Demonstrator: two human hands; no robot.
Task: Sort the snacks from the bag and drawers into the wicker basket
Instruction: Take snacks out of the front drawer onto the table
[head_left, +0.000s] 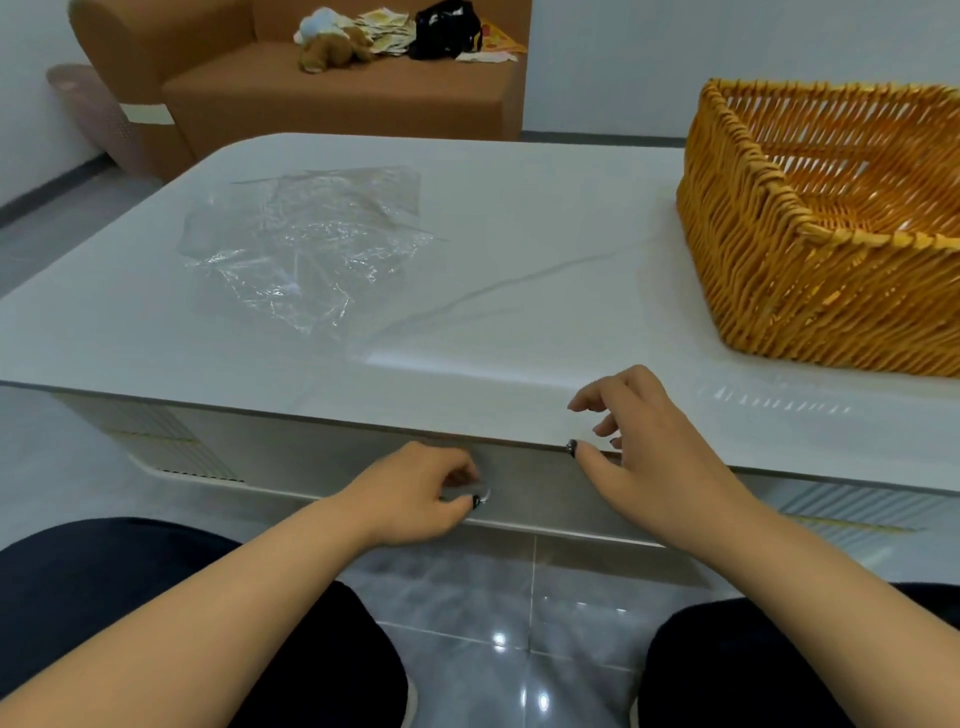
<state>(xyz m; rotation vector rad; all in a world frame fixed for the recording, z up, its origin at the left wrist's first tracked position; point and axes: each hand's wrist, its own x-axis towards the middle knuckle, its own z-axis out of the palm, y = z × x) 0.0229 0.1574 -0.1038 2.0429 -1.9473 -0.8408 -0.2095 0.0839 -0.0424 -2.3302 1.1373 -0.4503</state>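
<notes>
two hands working at bench (467, 234) front: left hand (415, 499) pinching small drawer knob (480, 493), grip curled tight; right hand (644, 447) hovering, fingers loosely spread. drawer (535, 493) probably sliding stiffly; pulling straight by knob. wicker basket (831, 234) sitting far right, light, rigid.

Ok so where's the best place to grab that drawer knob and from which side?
Pinch the small round drawer knob itself, coming straight at the drawer front from the seated side. It juts out below the tabletop edge, and the left hand already pinches it that way.

Orange wicker basket (810, 249) upright, right; clear bag (306, 244) flat, left.
</notes>
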